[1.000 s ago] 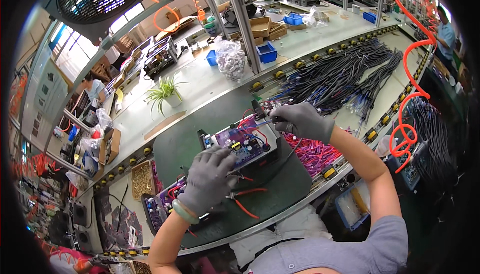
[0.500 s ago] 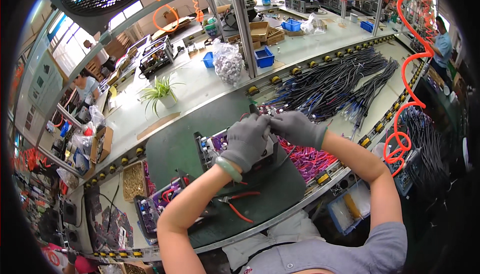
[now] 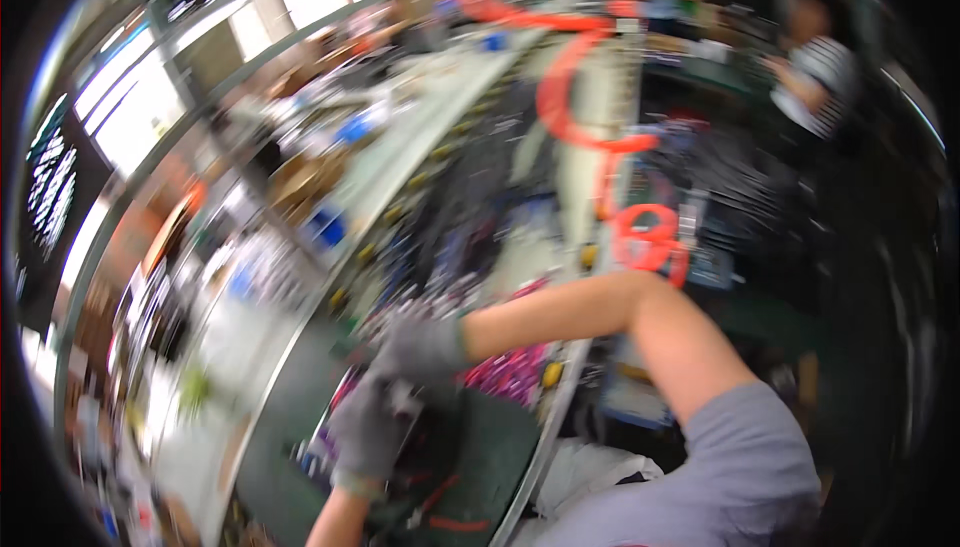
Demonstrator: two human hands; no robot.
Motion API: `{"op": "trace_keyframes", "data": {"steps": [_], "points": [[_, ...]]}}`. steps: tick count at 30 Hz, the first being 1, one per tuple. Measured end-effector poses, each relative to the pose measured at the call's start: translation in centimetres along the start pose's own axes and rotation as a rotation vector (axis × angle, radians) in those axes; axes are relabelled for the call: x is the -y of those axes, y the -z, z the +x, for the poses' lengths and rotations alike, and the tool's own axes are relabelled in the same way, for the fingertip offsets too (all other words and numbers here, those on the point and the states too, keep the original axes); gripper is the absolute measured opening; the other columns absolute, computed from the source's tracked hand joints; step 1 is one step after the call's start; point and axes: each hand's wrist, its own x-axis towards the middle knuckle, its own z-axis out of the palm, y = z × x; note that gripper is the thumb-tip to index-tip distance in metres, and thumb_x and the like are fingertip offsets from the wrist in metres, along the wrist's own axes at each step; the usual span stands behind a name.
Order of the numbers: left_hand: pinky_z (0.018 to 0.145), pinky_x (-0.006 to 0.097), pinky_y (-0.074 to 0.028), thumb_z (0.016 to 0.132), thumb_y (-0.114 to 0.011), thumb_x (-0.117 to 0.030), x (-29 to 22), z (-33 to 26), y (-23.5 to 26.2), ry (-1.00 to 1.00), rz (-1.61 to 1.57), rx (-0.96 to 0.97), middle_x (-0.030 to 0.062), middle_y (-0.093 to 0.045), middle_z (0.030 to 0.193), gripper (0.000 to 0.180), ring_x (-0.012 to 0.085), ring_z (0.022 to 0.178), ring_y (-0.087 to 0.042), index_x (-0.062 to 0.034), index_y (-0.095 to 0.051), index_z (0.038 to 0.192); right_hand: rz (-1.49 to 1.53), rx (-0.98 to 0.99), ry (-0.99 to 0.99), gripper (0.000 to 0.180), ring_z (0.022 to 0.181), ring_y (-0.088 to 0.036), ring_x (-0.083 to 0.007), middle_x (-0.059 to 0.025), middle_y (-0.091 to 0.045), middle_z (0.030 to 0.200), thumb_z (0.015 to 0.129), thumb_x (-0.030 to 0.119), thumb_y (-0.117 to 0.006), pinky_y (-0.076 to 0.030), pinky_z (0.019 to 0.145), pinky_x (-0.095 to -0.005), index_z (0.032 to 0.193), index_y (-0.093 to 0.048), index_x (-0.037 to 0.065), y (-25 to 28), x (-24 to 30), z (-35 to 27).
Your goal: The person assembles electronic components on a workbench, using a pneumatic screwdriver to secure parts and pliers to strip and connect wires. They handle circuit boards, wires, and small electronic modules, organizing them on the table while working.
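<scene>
The frame is heavily motion-blurred. A long bench point(image 3: 300, 347) runs from lower left to upper centre, with a dark green mat point(image 3: 490, 447) at its near end. An orange coiled hose point(image 3: 640, 237) hangs above the bench's right edge. A second person point(image 3: 820, 77) stands at upper right.

Both gloved hands meet over a circuit board point(image 3: 415, 427) on the mat. The board lies directly under and between them; its long axis cannot be resolved. The right hand point(image 3: 420, 352) sits at the board's far edge, the left hand point(image 3: 370, 432) at its near left. Both are equally near and appear curled on the board, but grip and finger spread cannot be told.
</scene>
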Motion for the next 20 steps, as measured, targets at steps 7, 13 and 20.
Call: {"op": "trace_keyframes", "data": {"steps": [7,13,20], "points": [[0.063,0.053,-0.046,0.087,-0.057,-0.013,2.6,0.7,-1.8,0.038,0.127,0.163,0.0179,-0.064,0.075,0.009,0.0424,0.071,-0.062,-0.0065,-0.062,0.083,0.000,0.459,-0.127,0.018,0.075,-0.071,-0.0308,-0.0107,-0.073,0.082,0.078,0.026,-0.065,-0.055,0.062,-0.0458,0.084,-0.074,0.012,0.3,-0.2,1.0],[0.066,0.054,-0.048,0.090,-0.056,-0.018,2.3,0.4,-1.2,0.042,0.139,0.190,0.0177,-0.066,0.080,0.012,0.0419,0.077,-0.063,-0.0092,-0.064,0.088,-0.057,0.331,-0.336,0.016,0.075,-0.071,-0.0310,-0.0094,-0.072,0.079,0.074,0.025,-0.068,-0.052,0.055,-0.0481,0.083,-0.074,0.012,0.0,2.1,0.7],[0.077,0.057,-0.048,0.085,-0.066,-0.025,4.7,-1.7,2.1,0.111,0.323,0.445,0.0161,-0.068,0.091,0.021,0.0389,0.089,-0.066,-0.0122,-0.062,0.101,0.060,0.331,-0.377,0.032,0.077,-0.071,-0.0352,-0.0110,-0.070,0.080,0.076,0.022,-0.069,-0.056,0.063,-0.0469,0.104,-0.063,0.008,0.9,2.6,-1.4]]}}
